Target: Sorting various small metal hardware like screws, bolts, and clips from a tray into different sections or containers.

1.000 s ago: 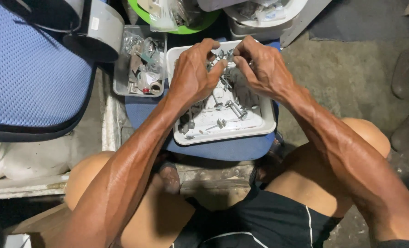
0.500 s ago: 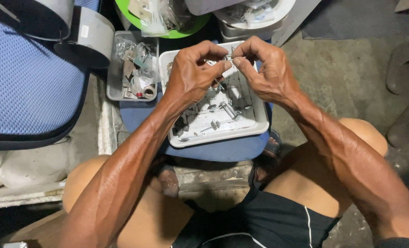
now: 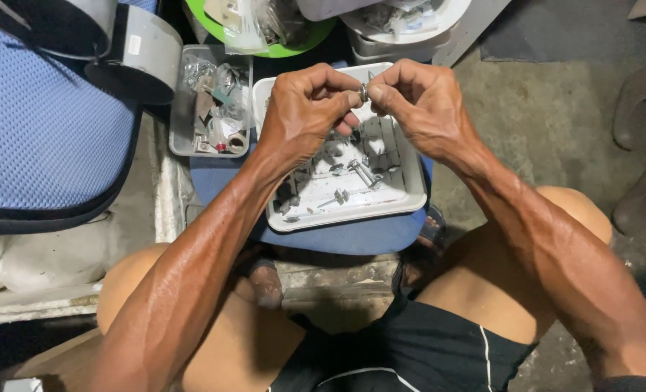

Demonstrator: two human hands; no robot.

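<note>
Nearest the camera: black shorts (image 3: pixel 402 348) with a thin white stripe, bare knees to either side, and a strip of worn concrete floor (image 3: pixel 548 123) beyond the right knee.

Further out, both forearms reaching forward and meeting above a white tray (image 3: pixel 352 214). Left hand (image 3: pixel 305 112) curled into a loose fist, thumb and forefinger pinching one side of a small metal ring (image 3: pixel 363 92). Right hand (image 3: pixel 424 101) curled likewise, fingertips pressed against the ring's other side, so that the two hands touch across it. Ring held in the air over the tray's far end, clear of the parts below.

Under the hands, in the tray: scattered small bolts (image 3: pixel 363 173) and other bits of grey hardware, too small to tell apart. Tray resting on a blue padded seat (image 3: pixel 352 238).

Just left of the tray, a grey shallow tray (image 3: pixel 183 138) crowded with mixed metal oddments. Left again, a blue mesh chair back (image 3: pixel 40 138) with a grey armrest (image 3: pixel 145 51) above it.

Farthest off, at the top edge: a green bowl (image 3: pixel 305 40) holding clear plastic bags, and a white round container (image 3: pixel 410 22) beside it.
</note>
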